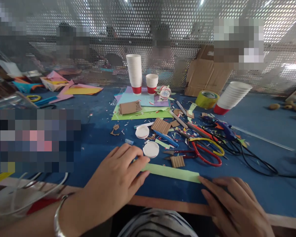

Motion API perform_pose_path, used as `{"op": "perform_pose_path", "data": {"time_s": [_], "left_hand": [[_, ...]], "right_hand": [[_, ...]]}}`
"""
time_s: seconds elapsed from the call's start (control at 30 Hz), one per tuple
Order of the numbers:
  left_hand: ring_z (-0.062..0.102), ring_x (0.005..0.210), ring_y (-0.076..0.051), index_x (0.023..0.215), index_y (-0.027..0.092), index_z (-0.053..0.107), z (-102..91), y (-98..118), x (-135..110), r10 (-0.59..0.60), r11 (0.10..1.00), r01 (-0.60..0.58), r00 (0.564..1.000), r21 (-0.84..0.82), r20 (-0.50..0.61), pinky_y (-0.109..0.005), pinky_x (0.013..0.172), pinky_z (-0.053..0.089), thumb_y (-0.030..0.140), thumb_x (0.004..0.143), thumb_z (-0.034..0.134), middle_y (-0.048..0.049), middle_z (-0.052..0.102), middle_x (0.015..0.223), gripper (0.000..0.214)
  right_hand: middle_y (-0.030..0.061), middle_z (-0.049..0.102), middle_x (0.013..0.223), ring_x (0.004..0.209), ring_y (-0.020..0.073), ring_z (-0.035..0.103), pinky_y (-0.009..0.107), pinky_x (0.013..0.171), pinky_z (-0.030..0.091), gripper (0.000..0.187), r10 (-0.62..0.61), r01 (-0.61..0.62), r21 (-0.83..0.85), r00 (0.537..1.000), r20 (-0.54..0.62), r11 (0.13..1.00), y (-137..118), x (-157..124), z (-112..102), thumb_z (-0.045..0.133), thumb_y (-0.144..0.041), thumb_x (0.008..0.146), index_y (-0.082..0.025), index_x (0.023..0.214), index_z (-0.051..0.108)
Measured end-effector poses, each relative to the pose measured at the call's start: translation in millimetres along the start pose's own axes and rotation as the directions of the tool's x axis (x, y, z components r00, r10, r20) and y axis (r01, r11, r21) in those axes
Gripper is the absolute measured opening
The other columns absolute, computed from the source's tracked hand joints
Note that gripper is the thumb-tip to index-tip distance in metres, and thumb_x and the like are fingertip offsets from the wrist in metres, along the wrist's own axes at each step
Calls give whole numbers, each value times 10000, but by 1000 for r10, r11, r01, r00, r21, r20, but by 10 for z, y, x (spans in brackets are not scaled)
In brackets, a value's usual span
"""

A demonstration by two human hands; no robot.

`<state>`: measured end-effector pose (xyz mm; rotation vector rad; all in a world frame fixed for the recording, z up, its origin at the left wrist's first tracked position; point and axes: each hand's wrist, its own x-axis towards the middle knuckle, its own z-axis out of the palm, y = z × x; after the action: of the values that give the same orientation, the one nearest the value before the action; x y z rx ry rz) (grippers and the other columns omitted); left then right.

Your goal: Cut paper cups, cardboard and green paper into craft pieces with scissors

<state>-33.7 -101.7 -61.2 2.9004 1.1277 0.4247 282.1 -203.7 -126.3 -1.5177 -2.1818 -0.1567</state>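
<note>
A long light-green paper strip [171, 172] lies flat on the blue table near the front edge. My left hand [117, 179] rests palm down on the strip's left end, fingers stretched over it. My right hand [233, 204] lies flat at the strip's right end, its fingertips touching the paper. Neither hand grips anything. Just beyond the strip sit a white round lid [151, 149] and a small corrugated cardboard piece [177, 161].
Red-and-yellow scissors [204, 149], a blue pen [166, 139], a glue gun with black cable [224, 130], yellow tape [206, 99], stacked paper cups [134, 74], tipped cups [232, 96], coloured paper sheets [141, 105] and a cardboard box [204, 74] crowd the table. A perforated metal screen stands behind.
</note>
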Motion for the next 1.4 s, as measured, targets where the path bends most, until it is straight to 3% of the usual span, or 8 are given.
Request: {"op": "perform_pose_path", "data": {"time_s": [0.27, 0.33, 0.43, 0.6, 0.83, 1.0, 1.1, 1.4], "left_hand": [[562, 927, -242, 980, 203, 645, 106, 17, 166, -67, 982, 115, 955, -153, 289, -407, 818, 426, 223, 955, 579, -43, 650, 1007, 74], [585, 910, -234, 990, 207, 630, 94, 61, 162, -85, 969, 156, 936, -189, 340, -397, 804, 430, 223, 983, 529, -32, 655, 993, 103], [612, 890, -206, 1004, 229, 613, 76, 102, 141, -101, 935, 219, 919, -280, 382, -362, 787, 433, 219, 1015, 456, -2, 663, 973, 159], [622, 868, -163, 989, 237, 598, -3, 78, 88, -83, 880, 264, 904, -394, 419, -309, 763, 424, 174, 1008, 425, 20, 660, 961, 184], [581, 813, -183, 852, 211, 571, -151, -70, 56, -92, 933, 239, 881, -270, 464, -316, 706, 393, 107, 911, 502, 1, 626, 880, 138], [548, 973, -223, 1040, 245, 579, -54, -82, 26, -78, 948, 188, 920, -257, 384, -376, 858, 405, 147, 928, 517, -17, 615, 1049, 161], [540, 1002, -217, 1038, 239, 579, -33, -42, 11, -42, 937, 176, 914, -302, 405, -375, 907, 395, 179, 990, 453, -23, 611, 1067, 147], [543, 904, -188, 886, 222, 547, -160, -114, 39, 42, 933, 144, 867, -330, 497, -336, 820, 360, 152, 954, 500, 14, 607, 945, 108]], "right_hand": [[50, 724, 1026, 912, 206, 681, 361, 847, 516, 264, 51, -51, 9, 999, -8, 999, -18, 216, -107, 519, -267, 991, -243, 1219, 650], [45, 739, 1004, 906, 204, 690, 364, 844, 509, 230, -15, 16, 25, 999, -42, 1000, -46, 394, -137, 504, -223, 993, -233, 1160, 662], [45, 732, 902, 817, 186, 679, 337, 777, 523, 202, -101, 102, 96, 995, -7, 990, -66, 706, -161, 517, -201, 989, -203, 1093, 690], [75, 722, 905, 846, 214, 666, 379, 804, 531, 221, -95, 93, 67, 995, 25, 993, 6, 1014, -137, 524, -227, 991, -167, 1048, 729], [93, 666, 925, 900, 263, 607, 435, 803, 509, 228, -109, 126, -89, 978, 180, 988, 124, 1015, -62, 513, -175, 961, -184, 999, 738], [66, 628, 829, 857, 255, 592, 424, 789, 489, 195, -183, 210, -116, 961, 208, 971, 108, 1037, -46, 530, -138, 929, -189, 852, 702], [66, 612, 812, 851, 250, 582, 417, 795, 479, 198, -196, 223, -120, 959, 205, 967, 115, 1002, -60, 519, -128, 915, -184, 794, 664], [80, 632, 1033, 964, 247, 571, 426, 866, 454, 173, -144, 159, -48, 964, 224, 986, 166, 776, -161, 507, -208, 954, -209, 964, 680]]}}
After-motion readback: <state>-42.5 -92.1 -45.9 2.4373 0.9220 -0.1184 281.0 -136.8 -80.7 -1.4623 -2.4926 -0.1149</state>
